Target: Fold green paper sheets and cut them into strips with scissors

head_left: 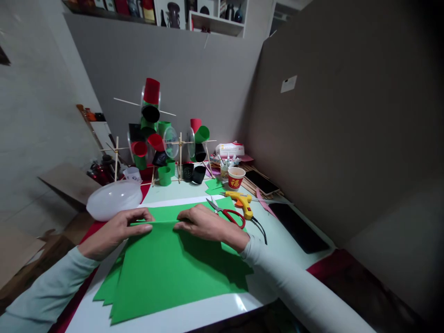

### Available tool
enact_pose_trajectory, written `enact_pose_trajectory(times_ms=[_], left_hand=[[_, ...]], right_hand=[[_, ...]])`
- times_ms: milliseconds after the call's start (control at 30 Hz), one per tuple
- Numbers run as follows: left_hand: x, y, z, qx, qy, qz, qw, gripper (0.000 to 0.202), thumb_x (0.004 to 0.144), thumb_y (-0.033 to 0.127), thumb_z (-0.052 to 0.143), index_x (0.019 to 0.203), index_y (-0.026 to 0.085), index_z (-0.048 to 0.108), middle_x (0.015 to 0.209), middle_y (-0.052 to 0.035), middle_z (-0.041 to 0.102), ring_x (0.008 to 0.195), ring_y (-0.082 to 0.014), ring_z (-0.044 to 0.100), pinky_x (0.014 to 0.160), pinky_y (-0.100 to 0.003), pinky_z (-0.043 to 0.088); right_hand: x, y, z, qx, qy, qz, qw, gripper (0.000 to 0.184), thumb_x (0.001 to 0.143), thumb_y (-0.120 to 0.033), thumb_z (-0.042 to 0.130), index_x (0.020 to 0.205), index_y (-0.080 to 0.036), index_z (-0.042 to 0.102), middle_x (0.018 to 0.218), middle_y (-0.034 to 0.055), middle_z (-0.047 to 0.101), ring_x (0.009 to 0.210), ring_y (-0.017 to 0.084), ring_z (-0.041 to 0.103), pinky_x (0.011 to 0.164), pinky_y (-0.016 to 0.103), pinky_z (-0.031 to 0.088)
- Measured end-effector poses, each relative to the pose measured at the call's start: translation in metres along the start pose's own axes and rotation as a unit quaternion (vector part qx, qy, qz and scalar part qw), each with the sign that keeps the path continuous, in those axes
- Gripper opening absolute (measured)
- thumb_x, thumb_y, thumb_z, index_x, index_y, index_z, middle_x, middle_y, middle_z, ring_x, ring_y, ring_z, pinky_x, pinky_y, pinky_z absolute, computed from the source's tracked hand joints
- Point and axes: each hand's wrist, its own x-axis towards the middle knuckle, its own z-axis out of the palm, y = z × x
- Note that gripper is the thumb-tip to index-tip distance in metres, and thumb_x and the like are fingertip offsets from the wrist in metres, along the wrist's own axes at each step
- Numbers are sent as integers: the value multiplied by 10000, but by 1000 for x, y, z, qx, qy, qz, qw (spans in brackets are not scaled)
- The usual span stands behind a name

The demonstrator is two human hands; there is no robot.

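A large sheet of green paper (156, 273) lies over other green sheets on the white table. Along its far edge runs a narrow fold, pinched by both hands. My left hand (120, 229) grips the fold near its left end, thumb on the near side. A short way to the right, my right hand (203, 224) pinches the same fold between thumb and fingers, casting a shadow on the sheet. Just past my right hand are red-handled scissors (232, 216), partly on the green paper, and a yellow glue gun (244, 202) with a black cord.
Behind the paper stand stick frames (180, 159) carrying red, green and black paper cylinders. A translucent plastic bowl (114, 200) is at left. Toward the right are a paper cup (236, 178), a phone (262, 181) and a black slab (298, 227). Grey panels enclose the back and right.
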Motion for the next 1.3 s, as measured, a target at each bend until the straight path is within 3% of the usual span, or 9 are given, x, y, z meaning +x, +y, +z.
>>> enact_pose_trajectory(times_ms=[100,267,433,533,600,700,900,1133,1300], left_hand=[[-3,13,4,-23,17,1,1000,330,783,580,698,803,253,659,792,19,665,775,-209,596,715,-278,468],[0,34,20,-43,35,-5,998,393,741,610,716,836,237,794,931,-50,776,960,-304,651,868,-342,471],[2,36,29,-81,56,-26,995,402,734,618,734,816,230,804,913,-55,781,933,-298,653,853,-355,481],[-4,27,29,-114,80,-63,988,484,701,625,764,940,204,786,921,-59,764,870,-270,664,771,-348,512],[-12,22,28,-135,95,-95,982,557,683,629,777,1006,176,758,785,-40,725,713,-232,651,622,-315,505],[-29,22,28,-161,111,-118,974,545,638,622,812,935,172,735,663,-6,666,590,-205,632,519,-294,499],[-55,33,38,-214,127,-115,962,539,689,663,771,911,176,714,692,-76,743,664,-283,732,663,-414,623],[-74,59,57,-176,279,-61,942,415,626,623,805,748,229,763,738,-19,750,664,-222,677,611,-299,571],[-92,76,69,-125,338,-29,932,278,676,555,777,733,283,784,685,21,742,598,-202,663,546,-261,544]], right_hand=[[6,2,-1,80,-11,-9,997,304,1005,-336,606,760,-155,606,631,-63,450,610,97,365,578,243,267],[3,2,-1,186,-32,-4,982,314,984,-371,603,755,-156,595,627,-73,409,598,90,370,553,228,276],[0,2,0,248,-22,4,969,364,952,-476,611,775,-159,638,627,-64,432,606,100,387,567,235,291],[-5,10,2,268,15,39,962,353,902,-469,662,740,-155,642,601,-59,436,593,106,384,564,249,274],[-12,18,4,284,55,71,955,336,893,-430,651,696,-161,611,589,-58,414,583,107,363,559,257,253],[-24,28,9,315,123,119,934,338,882,-409,621,646,-180,544,584,-58,378,575,110,328,555,267,229],[-42,28,23,395,226,181,872,366,799,-507,651,659,-185,551,609,-46,410,578,119,333,555,268,236],[-65,-6,35,498,289,183,797,420,795,-591,680,768,-179,602,701,-18,512,656,149,457,628,269,367],[-83,-23,35,533,299,172,773,427,799,-603,728,862,-188,648,822,18,623,772,194,573,716,296,463]])
